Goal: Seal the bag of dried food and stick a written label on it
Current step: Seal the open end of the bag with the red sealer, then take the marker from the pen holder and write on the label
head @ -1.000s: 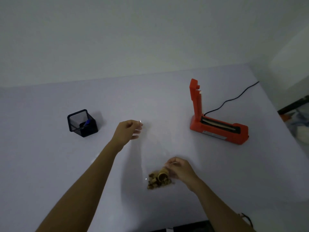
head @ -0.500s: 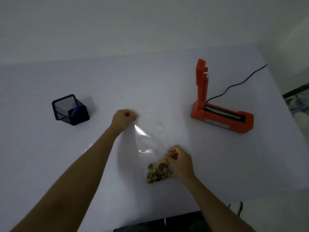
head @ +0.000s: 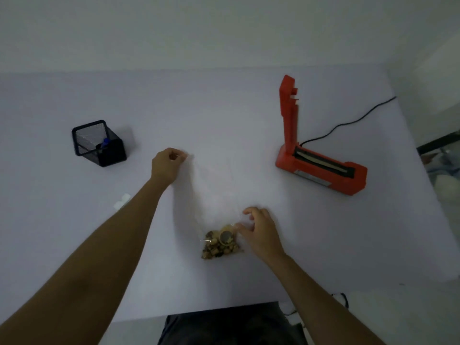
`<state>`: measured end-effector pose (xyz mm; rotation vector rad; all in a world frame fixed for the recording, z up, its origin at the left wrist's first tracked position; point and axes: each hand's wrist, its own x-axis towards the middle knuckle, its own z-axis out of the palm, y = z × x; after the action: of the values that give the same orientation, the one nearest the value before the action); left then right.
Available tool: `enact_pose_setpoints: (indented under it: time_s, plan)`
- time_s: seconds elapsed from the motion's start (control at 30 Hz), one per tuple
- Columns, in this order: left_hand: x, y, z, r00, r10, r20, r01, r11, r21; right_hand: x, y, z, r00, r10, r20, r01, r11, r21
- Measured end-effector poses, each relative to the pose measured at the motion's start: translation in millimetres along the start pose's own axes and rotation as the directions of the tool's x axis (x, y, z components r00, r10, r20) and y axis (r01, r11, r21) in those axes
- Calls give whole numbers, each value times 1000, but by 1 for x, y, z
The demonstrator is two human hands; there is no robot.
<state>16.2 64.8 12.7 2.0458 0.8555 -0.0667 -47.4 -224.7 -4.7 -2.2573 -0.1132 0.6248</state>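
Observation:
A clear plastic bag (head: 211, 185) lies flat on the white table (head: 249, 120), with brown dried food (head: 220, 242) heaped at its near end. My left hand (head: 166, 165) pinches the bag's far left corner. My right hand (head: 258, 230) rests beside the food with fingers loosely spread, touching the bag's right edge. An orange heat sealer (head: 321, 155) stands to the right with its lever arm raised upright. A small white label piece (head: 122, 200) lies left of my left forearm.
A black mesh pen holder (head: 98, 143) with a blue pen sits at the left. The sealer's black cable (head: 348, 123) runs off toward the right table edge. The near table edge is just in front of my body.
The bag has been laid flatter on the table. My right hand has loosened its fingers beside the food. My left hand keeps its pinch on the far corner.

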Motion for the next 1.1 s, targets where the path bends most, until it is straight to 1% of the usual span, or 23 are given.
enact_pose_setpoints:
  time_s: [0.07,0.2,0.3,0.43,0.5,0.57,0.63,0.67,0.73,0.8,0.9,1.0,1.1]
  plan:
    - [-12,1,-15,999,3,-48,-4,1000,-23,-5,2,-8,1000,-21,-17,20,1000,-23]
    - [-44,-2,-54,994,29,-102,-34,999,-39,-15,-5,-20,998,-59,-26,58,998,-31]
    - [-66,-7,-85,986,39,-163,-49,997,-59,-18,-18,-23,994,-102,-37,101,995,-15]
    - [-86,-16,-121,970,49,-238,-68,995,-74,-16,-47,-10,986,-162,-23,162,987,-8]
    - [-90,-22,-137,958,69,-280,-87,995,-54,-11,-65,0,981,-195,-16,195,981,4]
    - [-90,-29,-153,931,111,-349,-124,992,-14,-2,-86,11,972,-235,0,235,972,-8]
    - [-87,-40,-170,894,172,-414,-164,985,55,10,-112,24,964,-267,-2,266,964,-15]
    - [-85,-45,-179,882,206,-425,-176,978,108,17,-127,31,960,-280,-10,280,960,-10]
    - [-79,-57,-196,885,274,-378,-190,951,245,33,-161,48,952,-304,-23,304,953,1]
    - [-72,-67,-209,919,312,-240,-209,903,374,50,-197,69,945,-327,-25,327,945,9]
    - [-60,-82,-219,963,269,-12,-229,842,489,72,-248,103,939,-345,-5,345,939,-10]
    - [-46,-96,-219,958,247,145,-284,762,582,90,-284,136,946,-323,20,323,946,-16]
    - [-33,-111,-217,941,262,215,-339,707,621,102,-303,160,957,-291,-4,291,956,-29]
